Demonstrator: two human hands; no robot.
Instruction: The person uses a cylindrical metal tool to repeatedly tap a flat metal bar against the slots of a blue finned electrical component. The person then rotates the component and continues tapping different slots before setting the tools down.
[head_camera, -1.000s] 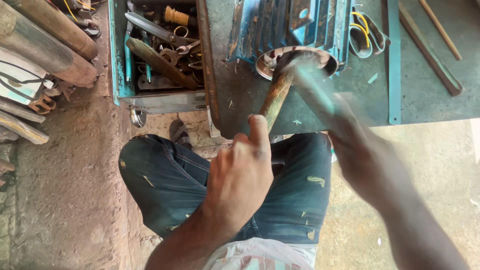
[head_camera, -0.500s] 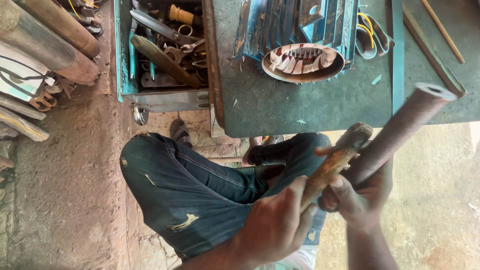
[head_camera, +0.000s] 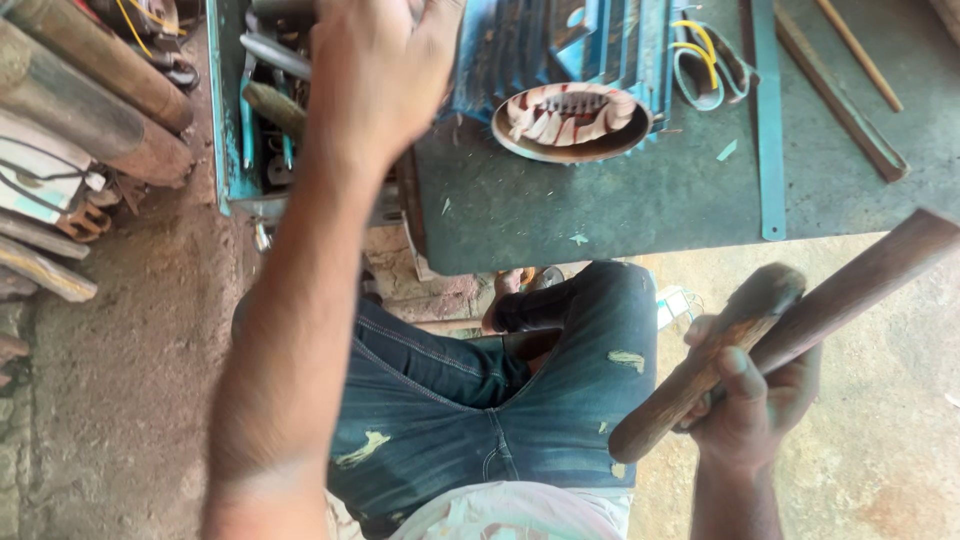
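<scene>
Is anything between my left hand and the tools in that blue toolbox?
Nothing visible. The left hand hovers spread right over the blue toolbox, blocking part of the tools from view. The right hand holds two wooden handles off to the side.

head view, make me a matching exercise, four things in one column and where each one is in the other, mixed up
Things:
1. left hand
2. right hand
3. motor housing
4. flat blue bar

Places:
a. lying on the green table, right of the yellow wires
b. gripping a wooden handle and a rusty rod
c. on the table, open end showing windings
d. reaching over the blue toolbox

Pairs: 1-d, 2-b, 3-c, 4-a
</scene>
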